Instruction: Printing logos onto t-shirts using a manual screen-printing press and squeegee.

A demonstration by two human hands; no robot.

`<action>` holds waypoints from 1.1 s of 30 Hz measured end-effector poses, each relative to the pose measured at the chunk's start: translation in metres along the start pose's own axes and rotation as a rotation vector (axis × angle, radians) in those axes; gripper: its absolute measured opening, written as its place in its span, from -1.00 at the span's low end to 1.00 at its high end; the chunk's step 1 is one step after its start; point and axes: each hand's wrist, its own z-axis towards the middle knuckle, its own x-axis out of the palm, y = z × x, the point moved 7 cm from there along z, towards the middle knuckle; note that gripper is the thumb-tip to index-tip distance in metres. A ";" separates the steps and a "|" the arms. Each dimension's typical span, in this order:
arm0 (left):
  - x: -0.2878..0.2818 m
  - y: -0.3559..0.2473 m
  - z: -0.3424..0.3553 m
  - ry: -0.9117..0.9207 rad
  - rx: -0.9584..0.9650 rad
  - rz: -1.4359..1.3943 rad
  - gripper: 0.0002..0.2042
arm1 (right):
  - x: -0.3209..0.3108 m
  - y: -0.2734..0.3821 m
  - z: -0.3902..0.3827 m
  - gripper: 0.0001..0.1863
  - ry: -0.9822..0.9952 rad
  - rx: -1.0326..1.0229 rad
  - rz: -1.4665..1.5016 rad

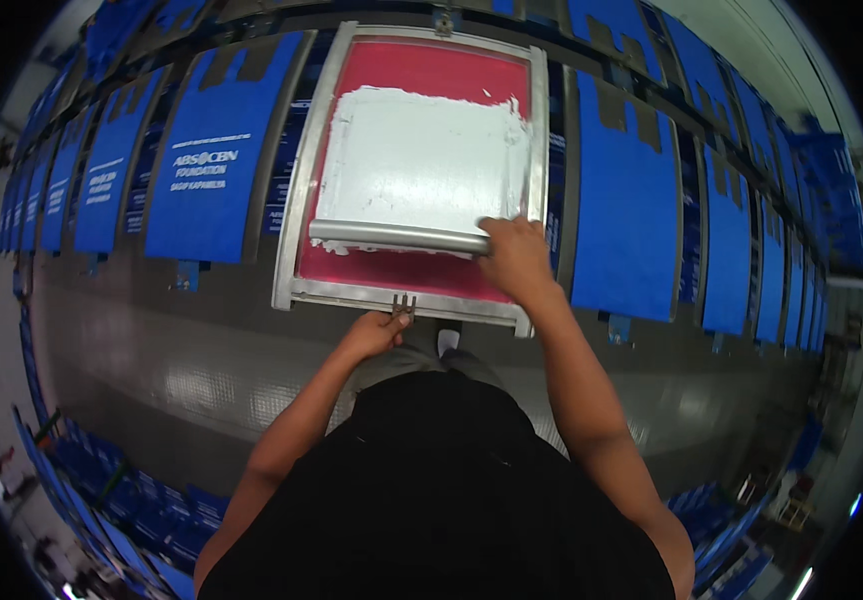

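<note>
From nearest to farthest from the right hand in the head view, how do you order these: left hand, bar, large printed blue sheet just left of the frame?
1. Bar: in the right hand, its right end gripped.
2. Left hand: lower left, at the frame's near edge.
3. Blue sheet: farther left, outside the frame.

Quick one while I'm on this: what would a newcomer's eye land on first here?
Probably the broad white coating on the pink-red screen, inside a metal frame at upper centre. Next, the grey bar across the coating's lower edge, its right end held in the right hand, while the left hand is at the frame's near edge. Rows of bright blue sheets flank the frame on both sides.
</note>
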 end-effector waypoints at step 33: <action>-0.142 -0.022 0.095 -0.560 0.446 -0.185 -0.51 | 0.092 -0.188 -0.030 -0.61 -0.113 0.633 1.083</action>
